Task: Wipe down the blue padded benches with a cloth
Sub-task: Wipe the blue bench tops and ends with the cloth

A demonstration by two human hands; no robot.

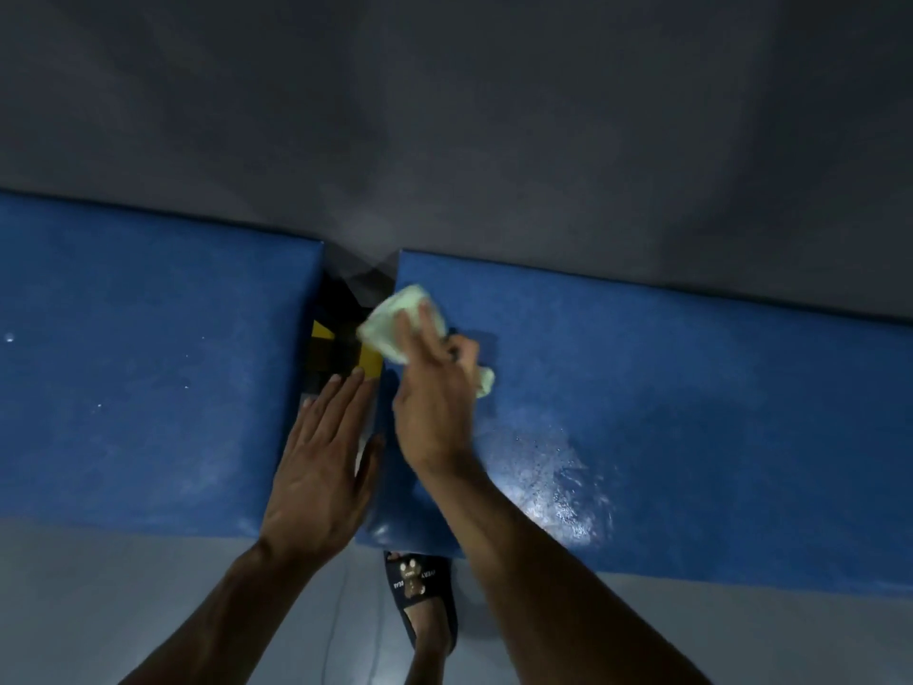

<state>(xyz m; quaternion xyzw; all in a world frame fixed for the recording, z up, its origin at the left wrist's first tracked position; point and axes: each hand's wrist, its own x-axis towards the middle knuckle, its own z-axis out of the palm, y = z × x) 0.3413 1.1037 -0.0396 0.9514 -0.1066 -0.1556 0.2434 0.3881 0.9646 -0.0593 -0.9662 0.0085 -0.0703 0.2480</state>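
Observation:
Two blue padded benches stand end to end against a grey wall: a left bench point(148, 358) and a right bench point(691, 388). My right hand point(435, 402) grips a pale green cloth point(395, 321) at the left end of the right bench, near its back corner. A wet, shiny patch point(558, 487) shows on the right bench near its front edge. My left hand point(321, 462) lies flat, fingers spread, on the right end of the left bench beside the gap.
A narrow gap point(346, 338) between the benches shows black and yellow parts of the frame below. The grey wall point(444, 116) runs right behind the benches. My foot in a dark slipper point(420, 585) stands on the pale floor point(99, 610).

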